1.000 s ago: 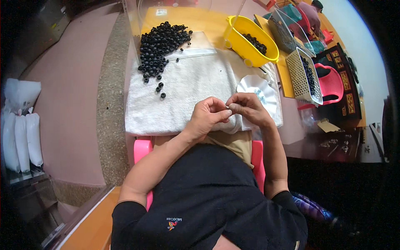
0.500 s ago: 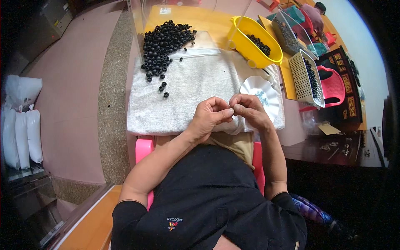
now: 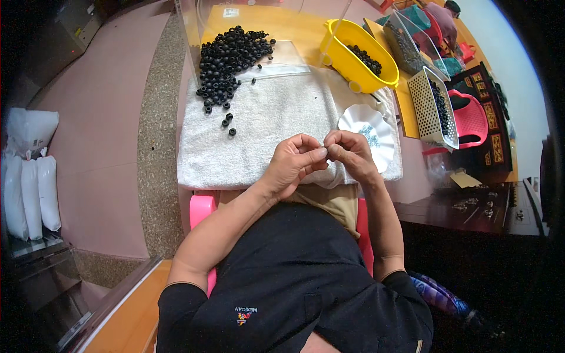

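My left hand (image 3: 294, 162) and my right hand (image 3: 351, 154) meet fingertip to fingertip above the near edge of a white towel (image 3: 282, 112). Both are pinched closed; whatever lies between the fingertips is too small and covered to make out. Just beyond my right hand lies a white scalloped dish (image 3: 351, 120) with small bluish pieces (image 3: 369, 136) in it. A heap of round black beads with holes (image 3: 229, 62) spreads over the towel's far left part, and a few stray beads (image 3: 232, 132) trail toward me.
At the far right of the towel stands a yellow tub (image 3: 347, 62) with black pieces inside. Further right are a cream perforated basket (image 3: 432, 117), a clear bin (image 3: 406, 44) and a pink chair (image 3: 471, 117). Clear upright panels (image 3: 189, 35) rise behind the heap. Another person (image 3: 442, 20) sits far right.
My two hands stay pinched together in nearly the same place, with only a slight shift of the fingers. The whole view has moved a little; the beads and dish look unchanged.
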The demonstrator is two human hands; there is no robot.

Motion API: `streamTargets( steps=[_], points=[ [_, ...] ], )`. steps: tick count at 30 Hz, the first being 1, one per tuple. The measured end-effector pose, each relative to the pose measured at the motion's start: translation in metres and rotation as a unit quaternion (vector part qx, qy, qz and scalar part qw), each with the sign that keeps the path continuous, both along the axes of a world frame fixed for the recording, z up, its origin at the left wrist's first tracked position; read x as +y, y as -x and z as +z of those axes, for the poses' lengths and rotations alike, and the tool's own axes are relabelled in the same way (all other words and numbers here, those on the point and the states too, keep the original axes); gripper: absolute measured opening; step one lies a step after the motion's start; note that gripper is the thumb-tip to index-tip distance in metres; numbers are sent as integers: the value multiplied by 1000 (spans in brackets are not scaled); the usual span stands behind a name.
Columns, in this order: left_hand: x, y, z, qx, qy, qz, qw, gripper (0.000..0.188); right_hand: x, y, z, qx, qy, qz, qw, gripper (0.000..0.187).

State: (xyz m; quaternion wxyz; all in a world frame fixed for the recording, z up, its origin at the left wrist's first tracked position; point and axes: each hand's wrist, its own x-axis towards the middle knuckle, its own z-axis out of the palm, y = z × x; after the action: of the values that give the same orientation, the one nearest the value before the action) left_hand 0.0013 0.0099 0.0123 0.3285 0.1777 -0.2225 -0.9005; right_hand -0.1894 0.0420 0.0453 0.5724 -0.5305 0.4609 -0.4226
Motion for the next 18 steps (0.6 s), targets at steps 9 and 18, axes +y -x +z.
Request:
streamTargets(
  steps=[9,18],
  points=[
    [-5,-1,-3,16,9,-14,1000,13,2,-7,2,4,26,-35,999,20],
    [-7,-3,-6,21,-14,2,1000,11,4,-12,-5,114,132,-48,983,12]
  ],
)
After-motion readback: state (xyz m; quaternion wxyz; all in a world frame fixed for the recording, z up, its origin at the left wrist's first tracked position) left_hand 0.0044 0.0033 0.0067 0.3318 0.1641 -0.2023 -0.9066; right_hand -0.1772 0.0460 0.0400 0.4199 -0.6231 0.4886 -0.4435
